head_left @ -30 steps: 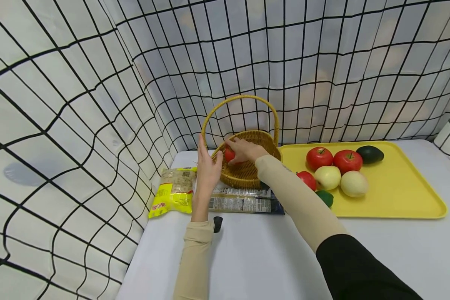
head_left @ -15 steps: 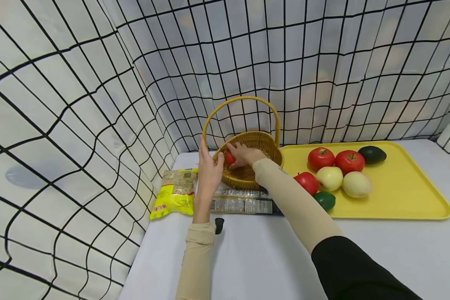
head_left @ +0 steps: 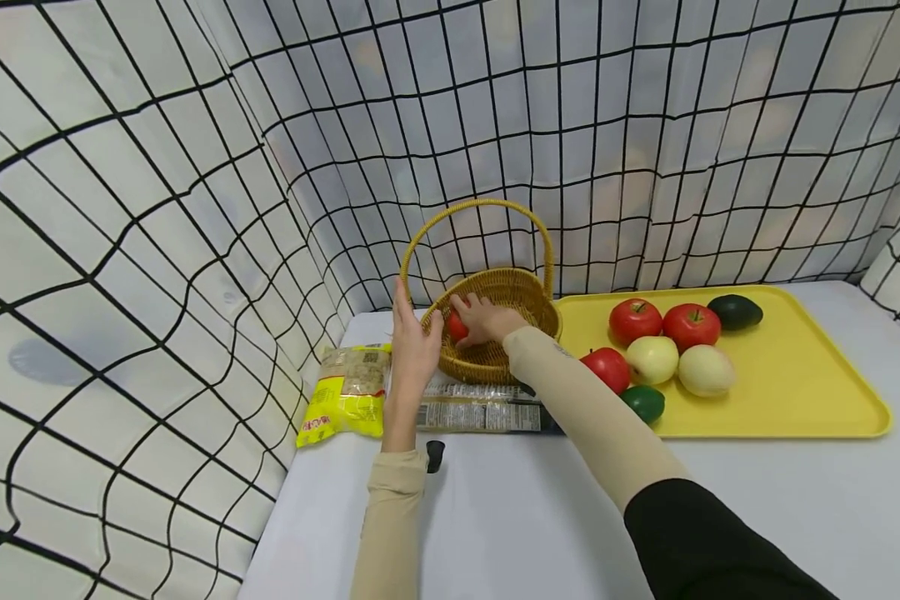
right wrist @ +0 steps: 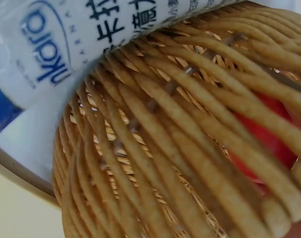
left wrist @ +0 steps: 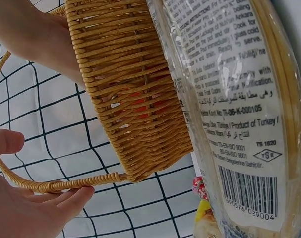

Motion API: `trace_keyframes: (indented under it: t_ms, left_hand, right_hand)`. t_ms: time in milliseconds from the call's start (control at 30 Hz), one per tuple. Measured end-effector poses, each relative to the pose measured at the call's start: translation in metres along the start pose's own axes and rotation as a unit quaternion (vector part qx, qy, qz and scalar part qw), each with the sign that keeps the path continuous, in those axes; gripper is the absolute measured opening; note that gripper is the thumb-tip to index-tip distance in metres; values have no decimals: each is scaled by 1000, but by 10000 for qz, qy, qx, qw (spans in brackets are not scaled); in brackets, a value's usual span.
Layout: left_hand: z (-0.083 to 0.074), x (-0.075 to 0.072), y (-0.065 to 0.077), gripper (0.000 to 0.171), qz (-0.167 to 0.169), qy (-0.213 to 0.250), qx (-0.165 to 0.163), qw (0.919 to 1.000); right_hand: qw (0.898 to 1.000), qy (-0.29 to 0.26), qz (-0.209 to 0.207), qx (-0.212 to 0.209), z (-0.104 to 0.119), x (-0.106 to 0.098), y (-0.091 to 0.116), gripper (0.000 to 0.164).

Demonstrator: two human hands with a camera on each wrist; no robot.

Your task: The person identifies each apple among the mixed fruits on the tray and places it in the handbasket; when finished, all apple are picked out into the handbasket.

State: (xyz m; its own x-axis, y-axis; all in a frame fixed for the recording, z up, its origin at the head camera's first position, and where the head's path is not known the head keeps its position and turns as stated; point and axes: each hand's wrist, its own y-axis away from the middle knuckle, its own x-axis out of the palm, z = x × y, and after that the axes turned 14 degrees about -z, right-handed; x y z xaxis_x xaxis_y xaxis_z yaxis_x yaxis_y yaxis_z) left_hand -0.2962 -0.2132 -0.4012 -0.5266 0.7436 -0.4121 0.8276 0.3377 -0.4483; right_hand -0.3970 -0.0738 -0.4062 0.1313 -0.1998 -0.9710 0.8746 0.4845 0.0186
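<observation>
A wicker basket with a tall handle stands at the back, a round red fruit lying inside at its left. My right hand reaches into the basket, fingers spread and extended, right at the fruit. Red also shows through the weave in both wrist views. My left hand stands upright at the basket's left side; in the left wrist view its straight fingers lie against the handle, thumb apart. In the right wrist view, the weave fills most of the picture and hides most of the right hand.
A long printed food packet lies before the basket, a yellow bag to its left. On the right, a yellow tray holds red, pale and dark green produce. A small black object sits near the left wrist. Black netting surrounds the table.
My right fingers have spread and drawn back a little from the top of the red fruit, which stays in the basket. The left hand keeps its place beside the handle.
</observation>
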Motion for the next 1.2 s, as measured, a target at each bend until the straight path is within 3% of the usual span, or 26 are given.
trace_keyframes:
  t_ms: [200, 433, 667, 800, 967, 1100, 1200]
  left_hand:
    - [3, -1, 0, 81, -91, -176, 108, 9997]
    - [1, 5, 2, 83, -176, -191, 155, 9995]
    - [2, 4, 1, 84, -153, -288, 98, 9994]
    - [2, 1, -3, 85, -164, -218, 163, 9995]
    - [3, 0, -3, 85, -177, -240, 182, 9994]
    - [3, -1, 0, 84, -143, -235, 167, 9995]
    - [4, -2, 0, 83, -103, -217, 182, 9995]
  right_hand:
    - [9997, 102, -113, -178, -2, 0, 2, 86]
    - [9995, -48, -164, -263, -31, -10, 16, 95]
    - [9954, -384, -730, -486, -53, -19, 46, 86]
    - [9895, -485, -1165, -708, -62, -28, 67, 78]
    - [9730, -939, -1960, -783, -68, -42, 109, 68]
    - [9550, -1358, -2575, -575, -67, -49, 150, 63]
    - [9480, -1459, -2810, -336, -69, -49, 174, 62]
